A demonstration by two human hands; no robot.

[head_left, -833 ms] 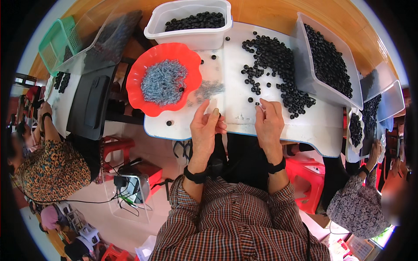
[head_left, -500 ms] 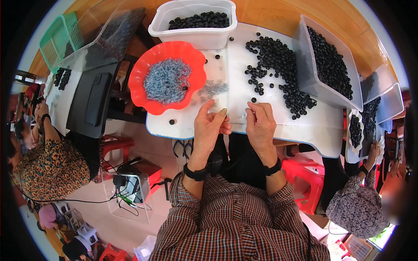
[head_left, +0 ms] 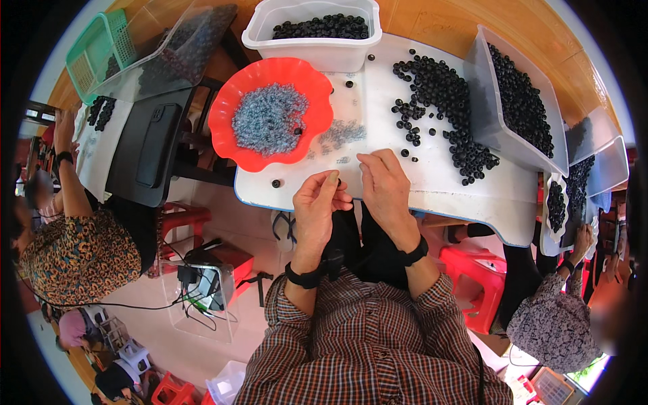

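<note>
Head view shows my left hand (head_left: 314, 206) pinching one black piece (head_left: 339, 182), seemingly unfinished; my right hand's (head_left: 388, 189) hold I cannot tell, and loose black pieces (head_left: 442, 91) at one o'clock, bluish bits (head_left: 270, 118) in red bowl (head_left: 221, 135) at eleven, are left.

A small black piece (head_left: 339, 182), mostly hidden by the fingers, sits at the fingertips of the left hand (head_left: 316, 204). Tiny translucent blue-grey pieces (head_left: 268, 120) lie heaped in a scalloped red bowl (head_left: 223, 115), with a loose thin patch of them beside it on the white tabletop (head_left: 449, 197). Rounded black pieces (head_left: 442, 94), some showing a hole, spread there in a dense, ragged pile, a few lying apart.
</note>
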